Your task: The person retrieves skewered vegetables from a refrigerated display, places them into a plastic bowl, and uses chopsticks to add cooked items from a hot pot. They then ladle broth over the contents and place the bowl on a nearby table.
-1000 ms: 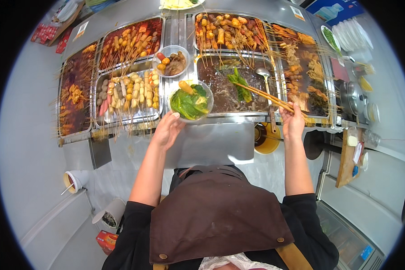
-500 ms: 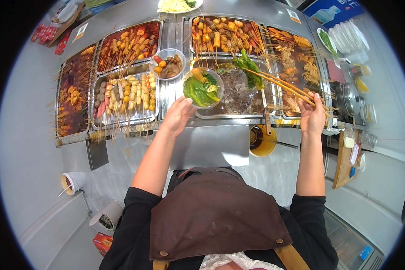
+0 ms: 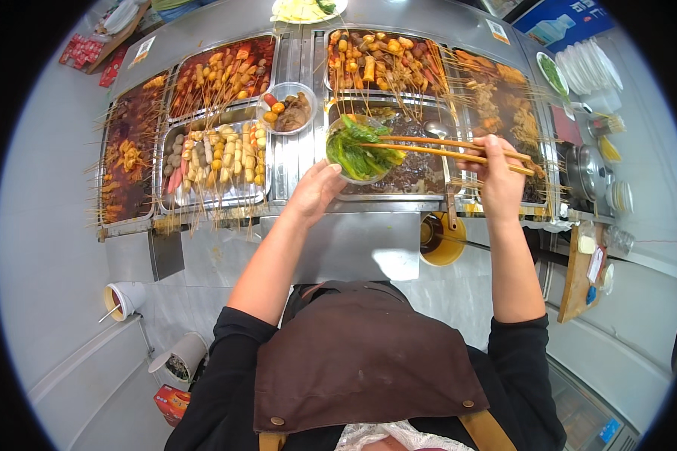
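My left hand (image 3: pixel 317 192) grips the near left side of a round clear plastic bowl (image 3: pixel 362 181), which it holds over the left edge of a tray of dark bubbling broth (image 3: pixel 417 169). Long wooden chopsticks (image 3: pixel 440 143) are in my right hand (image 3: pixel 499 177), reaching leftward over the tray. Their tips are on a bunch of wet leafy greens (image 3: pixel 365 146) that lies over the bowl and covers most of its contents. A metal ladle (image 3: pixel 448 180) rests in the broth tray, with its handle over the near edge.
Left of the broth, another clear bowl (image 3: pixel 309 93) with a sausage, balls and meat stands on the metal divider. Trays of skewers (image 3: pixel 214 161) surround it, sticks jutting out. Plates (image 3: pixel 590 66) and a lidded pot (image 3: pixel 583 169) are at right. Below the counter stands a yellow bucket (image 3: pixel 453 248).
My right hand and the chopsticks have moved left, carrying the greens from above the broth to the bowl. The ladle's head now shows. My left hand still holds the bowl.
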`<state>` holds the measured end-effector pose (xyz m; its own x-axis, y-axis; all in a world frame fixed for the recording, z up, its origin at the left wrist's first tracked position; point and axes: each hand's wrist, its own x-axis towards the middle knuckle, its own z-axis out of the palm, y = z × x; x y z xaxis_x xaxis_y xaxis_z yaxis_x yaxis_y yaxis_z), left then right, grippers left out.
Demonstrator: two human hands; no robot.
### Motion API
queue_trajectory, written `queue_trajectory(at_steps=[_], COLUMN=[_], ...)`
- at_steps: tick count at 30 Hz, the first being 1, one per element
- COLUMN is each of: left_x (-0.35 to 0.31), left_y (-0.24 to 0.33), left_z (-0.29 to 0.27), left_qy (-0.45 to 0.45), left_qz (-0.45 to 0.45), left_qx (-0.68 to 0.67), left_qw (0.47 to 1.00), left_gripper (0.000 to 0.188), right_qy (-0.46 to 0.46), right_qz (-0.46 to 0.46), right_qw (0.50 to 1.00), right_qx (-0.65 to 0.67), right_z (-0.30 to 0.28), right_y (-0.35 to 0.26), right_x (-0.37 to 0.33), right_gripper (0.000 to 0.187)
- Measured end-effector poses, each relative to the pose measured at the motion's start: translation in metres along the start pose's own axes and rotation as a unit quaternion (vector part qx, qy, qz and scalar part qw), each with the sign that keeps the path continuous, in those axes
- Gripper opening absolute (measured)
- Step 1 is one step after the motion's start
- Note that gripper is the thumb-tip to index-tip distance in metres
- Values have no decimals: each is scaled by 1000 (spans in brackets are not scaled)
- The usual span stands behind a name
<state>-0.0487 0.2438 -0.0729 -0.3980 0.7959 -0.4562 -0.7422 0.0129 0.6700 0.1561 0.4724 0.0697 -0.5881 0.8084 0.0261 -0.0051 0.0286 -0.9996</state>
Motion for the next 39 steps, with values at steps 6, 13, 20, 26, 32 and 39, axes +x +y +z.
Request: queue_trajectory(at_steps=[6,13,20,26,32,39], left_x=[-12,-20,-23,-24,-41,-48], left_y=[-4,-8,-6,-19,-16,-20], left_z=[0,-19,-26,-33,-39,-47], left_qy=[-48,-40,-46,-28,-41,-23], left_qz=[-21,-19,-28,-59,-26,-39], left_qx=[-7,9,18,27,-9,-6], left_qw=[999,999,998,998,999,999], left_gripper=[44,50,49,50,52,49], right_qy=[-56,16,39,68,147,187], right_qz=[8,59,78,121,52,118], right_qw=[998,998,996,988,988,956], right_qx=[-6,21,31,60,-14,191], right_z=[37,-3,-14,-18,-59,-4], right_y=[25,9,34,43,32,108], right_x=[-11,-34,-63,-74,-81,-73], right_gripper=[33,32,31,31,32,31])
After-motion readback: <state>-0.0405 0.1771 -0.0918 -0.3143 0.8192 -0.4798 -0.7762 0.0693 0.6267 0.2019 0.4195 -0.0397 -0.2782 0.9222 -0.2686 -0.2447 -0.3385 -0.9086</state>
